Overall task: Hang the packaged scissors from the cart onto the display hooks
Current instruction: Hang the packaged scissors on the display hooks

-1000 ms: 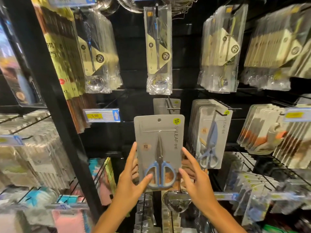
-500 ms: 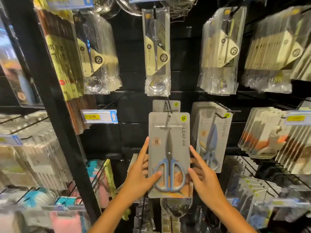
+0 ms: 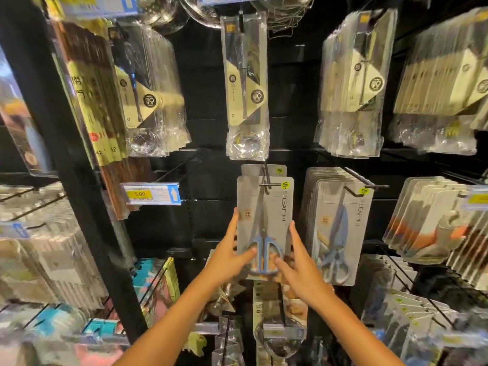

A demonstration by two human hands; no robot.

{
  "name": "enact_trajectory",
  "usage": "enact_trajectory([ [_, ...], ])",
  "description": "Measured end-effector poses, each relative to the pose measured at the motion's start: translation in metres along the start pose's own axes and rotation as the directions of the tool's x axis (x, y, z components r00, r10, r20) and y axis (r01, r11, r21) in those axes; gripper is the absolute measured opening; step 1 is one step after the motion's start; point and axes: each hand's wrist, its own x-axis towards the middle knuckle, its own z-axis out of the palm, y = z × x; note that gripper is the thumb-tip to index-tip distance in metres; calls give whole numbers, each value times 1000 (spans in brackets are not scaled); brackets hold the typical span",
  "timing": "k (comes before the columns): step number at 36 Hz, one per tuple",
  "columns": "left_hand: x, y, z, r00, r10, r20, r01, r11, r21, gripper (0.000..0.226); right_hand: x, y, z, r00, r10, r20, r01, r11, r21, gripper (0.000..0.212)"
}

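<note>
At the middle hook [image 3: 266, 180] of the black display wall, the scissors pack [image 3: 265, 220] is up: its card top sits around the wire, in front of one more card [image 3: 261, 169] already hung behind it. How far back along the wire it has slid, you can't tell from the head view.

Your left hand [image 3: 229, 256] grips the pack's lower left edge, thumb across the front near the blue handles, long fingers [image 3: 233, 220] running up the card side. Your right hand [image 3: 298, 262] mirrors it on the lower right edge, thumb on the front, fingers up the side. Both are grasping the pack, neither released.

Risks from here, as a judgement:
- Let go too early and the pack could slip off the hook tip if the hole is only just caught. It looks threaded, not confirmed seated.
- Push from the bottom only and the card swings; the weight is low at the handles, so the top may ride forward along the wire.
- Your right hand is just beside the neighbouring stack of scissors cards [image 3: 340, 228]. A wide pull-out could knock that stack's front card.
- Below your hands hang clear packs [image 3: 280, 336] on lower hooks; dropping your arms straight down could snag them.
- The price tag [image 3: 151, 194] to the left is well apart, low risk.

Ease the card back before opening either hand.
</note>
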Motion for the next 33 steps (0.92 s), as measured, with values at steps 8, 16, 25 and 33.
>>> enact_trajectory([
  [8,46,-3,1,997,-82,14,81,996,26,107,48,9,1,995,84,-46,-88,991,-101,93],
  [16,70,-6,2,993,-112,-40,117,985,126,103,75,12,3,988,145,-52,-149,984,-94,85],
  [25,48,-27,-11,994,-65,-84,90,933,347,78,63,35,9,993,116,-28,-119,986,-118,72],
  [33,-16,-37,-34,999,-20,-49,45,817,574,66,23,33,2,981,42,191,9,965,-262,60],
])
